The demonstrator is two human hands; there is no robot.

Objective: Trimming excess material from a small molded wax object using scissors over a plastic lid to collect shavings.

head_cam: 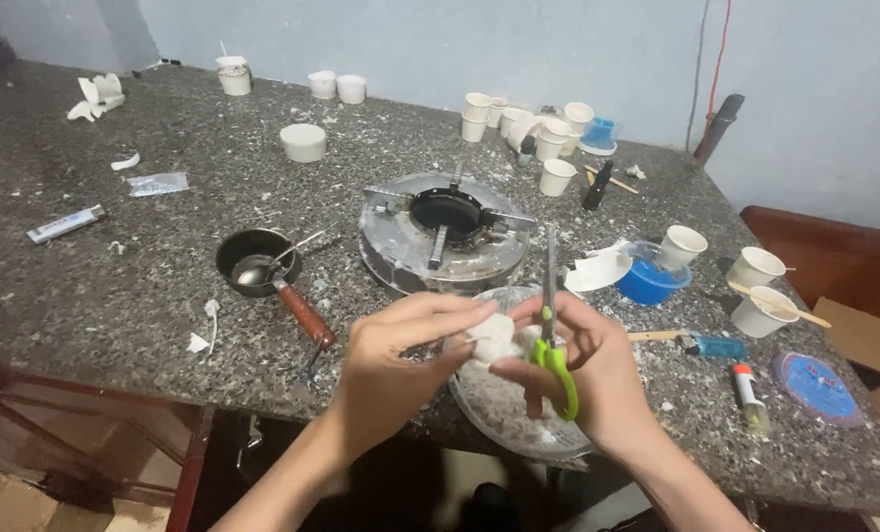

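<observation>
My left hand (401, 360) pinches a white waxy lump (492, 338) from the left side. My right hand (583, 369) grips scissors with green handles (554, 360), blades pointing up and away, and its fingertips also touch the lump. Both hands hover over a clear bowl (489, 419) holding white shavings, near the front edge of the speckled stone table (115, 296).
A round single-burner stove (445, 232) stands just behind the bowl. A small dark pan with a spoon and wooden handle (263, 268) lies to its left. White cups (558, 128), a blue bowl (652, 279), a lighter (716, 346) and a glue stick (748, 386) sit at right.
</observation>
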